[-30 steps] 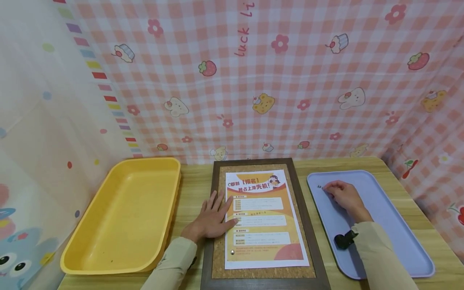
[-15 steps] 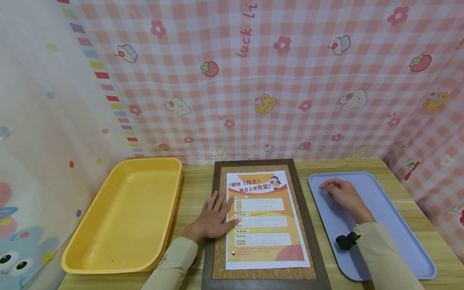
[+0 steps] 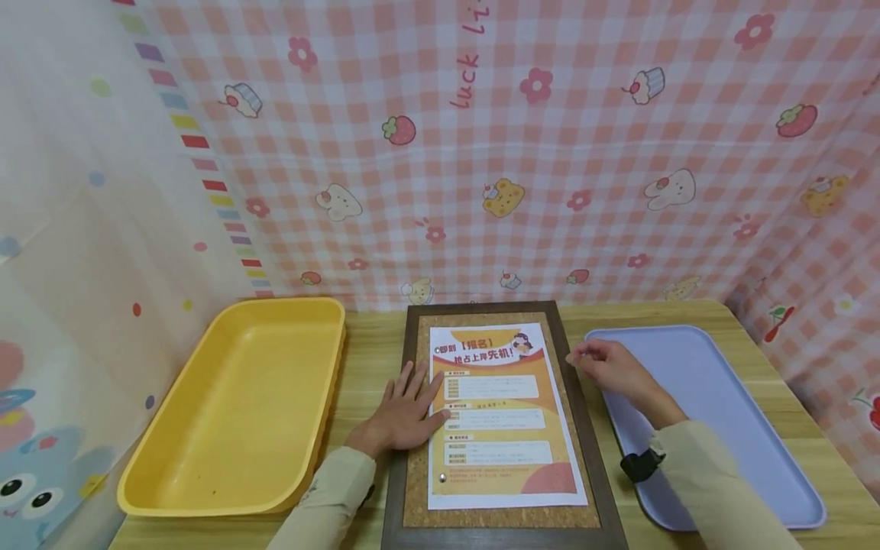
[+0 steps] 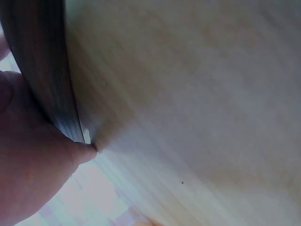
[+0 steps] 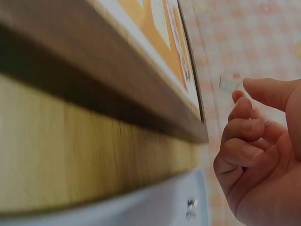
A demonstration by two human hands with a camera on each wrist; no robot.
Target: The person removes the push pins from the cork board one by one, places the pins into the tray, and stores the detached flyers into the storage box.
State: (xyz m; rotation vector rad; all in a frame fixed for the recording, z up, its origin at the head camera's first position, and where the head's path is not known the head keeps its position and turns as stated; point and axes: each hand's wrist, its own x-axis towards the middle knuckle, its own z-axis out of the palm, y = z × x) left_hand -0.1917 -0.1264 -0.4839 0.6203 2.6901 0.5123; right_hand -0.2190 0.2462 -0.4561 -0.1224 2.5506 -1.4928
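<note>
Head view: right hand (image 3: 608,368) pinched a small clear-headed pushpin (image 5: 229,82) just right of the tall, dark-framed cork board (image 3: 572,397); flat, open left hand (image 3: 402,412) pressed the orange paper flyer (image 3: 502,416).
</note>
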